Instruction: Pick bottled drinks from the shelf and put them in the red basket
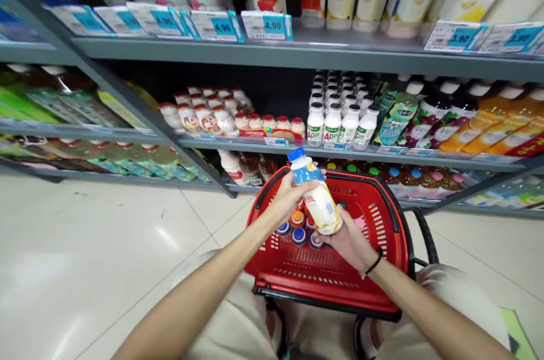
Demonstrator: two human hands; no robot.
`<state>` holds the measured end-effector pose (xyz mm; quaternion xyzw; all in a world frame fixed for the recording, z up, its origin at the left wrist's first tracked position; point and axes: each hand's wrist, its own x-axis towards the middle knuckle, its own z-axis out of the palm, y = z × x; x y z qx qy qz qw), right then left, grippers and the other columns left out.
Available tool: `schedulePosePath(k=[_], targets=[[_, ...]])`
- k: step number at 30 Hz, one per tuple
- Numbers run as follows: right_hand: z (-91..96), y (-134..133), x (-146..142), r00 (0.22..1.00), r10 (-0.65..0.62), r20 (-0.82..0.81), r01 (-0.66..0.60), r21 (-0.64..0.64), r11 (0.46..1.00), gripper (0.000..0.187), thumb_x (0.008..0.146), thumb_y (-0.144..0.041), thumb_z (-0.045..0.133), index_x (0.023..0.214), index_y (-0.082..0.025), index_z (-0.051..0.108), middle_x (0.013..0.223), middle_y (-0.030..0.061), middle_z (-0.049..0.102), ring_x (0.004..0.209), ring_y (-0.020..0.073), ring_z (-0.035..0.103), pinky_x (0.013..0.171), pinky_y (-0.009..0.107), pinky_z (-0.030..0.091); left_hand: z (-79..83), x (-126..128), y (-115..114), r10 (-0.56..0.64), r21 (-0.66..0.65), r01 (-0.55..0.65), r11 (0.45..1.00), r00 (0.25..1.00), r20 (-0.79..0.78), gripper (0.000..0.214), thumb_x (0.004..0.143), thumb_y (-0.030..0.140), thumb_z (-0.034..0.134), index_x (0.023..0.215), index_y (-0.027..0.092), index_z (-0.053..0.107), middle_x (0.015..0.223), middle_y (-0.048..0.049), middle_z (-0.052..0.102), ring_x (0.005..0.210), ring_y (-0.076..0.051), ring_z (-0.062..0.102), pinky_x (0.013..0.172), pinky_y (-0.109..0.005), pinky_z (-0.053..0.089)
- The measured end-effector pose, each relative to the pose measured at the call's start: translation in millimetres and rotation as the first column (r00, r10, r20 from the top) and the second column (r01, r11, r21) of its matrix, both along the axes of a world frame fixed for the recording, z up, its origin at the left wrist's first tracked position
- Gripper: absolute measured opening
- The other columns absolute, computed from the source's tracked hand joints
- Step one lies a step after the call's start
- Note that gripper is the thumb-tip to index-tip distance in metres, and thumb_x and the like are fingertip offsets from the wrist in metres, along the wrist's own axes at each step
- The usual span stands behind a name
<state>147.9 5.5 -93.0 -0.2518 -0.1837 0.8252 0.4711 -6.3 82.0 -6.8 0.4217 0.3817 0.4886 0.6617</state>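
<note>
A drink bottle (321,201) with a blue cap and a white, yellow and blue label is tilted above the basket, its cap toward the shelf. My left hand (291,195) grips it near the shoulder, thumb across the label. Around its lower end is my right hand (348,241), with a dark band on the wrist. Below both hands stands a red shopping basket (293,275), with several capped bottles inside, among them a blue-capped bottle (298,236) and an orange-capped bottle (297,218). My hands hide part of the basket's contents.
Ahead, a grey shelf unit (255,51) carries rows of drinks. Small white AD bottles (332,125), red-capped packs (268,126) and juice bottles (480,122) fill the middle shelf. The basket's black handle (425,235) sticks out at right. My knees flank the basket above the tiled floor (106,246).
</note>
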Motion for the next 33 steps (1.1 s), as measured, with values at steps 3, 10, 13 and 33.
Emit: schedulePosePath(k=[3, 10, 13, 33], targets=[[3.1, -5, 4, 0.994, -0.068, 0.084, 0.066, 0.020, 0.998, 0.048, 0.088, -0.061, 0.078, 0.111, -0.019, 0.070, 0.105, 0.0068, 0.079, 0.084, 0.0203, 0.074, 0.079, 0.037, 0.064, 2.4, 2, 3, 0.039, -0.003, -0.039, 0.999, 0.999, 0.031, 0.055, 0.073, 0.038, 0.090, 0.119, 0.015, 0.069, 0.115, -0.0127, 0.078, 0.102, -0.026, 0.074, 0.093, -0.040, 0.057], [8.5, -14, 3, 0.947, -0.210, 0.243, 0.177, 0.152, 0.972, 0.043, 0.078, -0.042, 0.091, 0.103, -0.025, 0.060, 0.106, 0.0014, 0.075, 0.088, 0.0202, 0.074, 0.083, 0.041, 0.065, 10.4, -4, 7, 0.062, -0.085, -0.050, 0.995, 0.988, 0.145, 0.038, 0.076, 0.043, 0.081, 0.100, 0.014, 0.073, 0.100, -0.0099, 0.079, 0.090, -0.025, 0.075, 0.083, -0.036, 0.059], [16.2, -15, 3, 0.984, -0.073, 0.163, 0.059, 0.093, 0.994, 0.045, 0.085, -0.056, 0.080, 0.112, -0.023, 0.065, 0.103, 0.0070, 0.076, 0.092, 0.0249, 0.073, 0.083, 0.042, 0.062, 13.4, -8, 5, 0.024, -0.074, -0.006, 0.997, 0.969, 0.245, 0.034, 0.072, 0.036, 0.079, 0.098, 0.014, 0.073, 0.095, -0.0082, 0.078, 0.088, -0.024, 0.075, 0.083, -0.036, 0.059], [20.7, -17, 7, 0.959, -0.107, 0.261, 0.045, 0.235, 0.971, 0.049, 0.089, -0.048, 0.080, 0.128, -0.023, 0.063, 0.114, 0.0095, 0.074, 0.092, 0.0243, 0.071, 0.083, 0.041, 0.061, 11.3, -14, 9, 0.029, 0.011, -0.033, 0.999, 0.965, 0.261, 0.029, 0.077, 0.038, 0.078, 0.093, 0.015, 0.070, 0.084, -0.0046, 0.075, 0.080, -0.020, 0.072, 0.081, -0.033, 0.058]])
